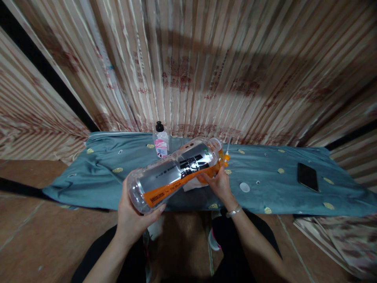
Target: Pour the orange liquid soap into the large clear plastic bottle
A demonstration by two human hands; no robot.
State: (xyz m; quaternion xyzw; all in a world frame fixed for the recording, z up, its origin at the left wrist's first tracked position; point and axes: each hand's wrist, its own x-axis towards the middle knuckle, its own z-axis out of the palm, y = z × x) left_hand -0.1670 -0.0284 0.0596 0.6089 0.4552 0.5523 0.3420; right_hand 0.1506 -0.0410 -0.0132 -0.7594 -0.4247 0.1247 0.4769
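Note:
A large clear plastic bottle point(176, 169) with a silver and orange label is tilted, its base at lower left and its open mouth at upper right. My left hand point(134, 214) is closed around the base. My right hand point(219, 184) is closed on an orange see-through container point(220, 160) beside the bottle's mouth. The large bottle hides much of that container, so its full shape is unclear. Just behind it, an orange nozzle piece point(226, 158) has a thin pale stem sticking up. Something white, perhaps a cloth point(196, 184), lies beneath the bottle.
A clear bottle with a black cap and pink label point(161, 143) stands at the back of the cloth-covered table point(259, 169). To the right are a round white lid point(244, 187) and a dark phone point(308, 177). Behind hangs a striped curtain point(188, 70).

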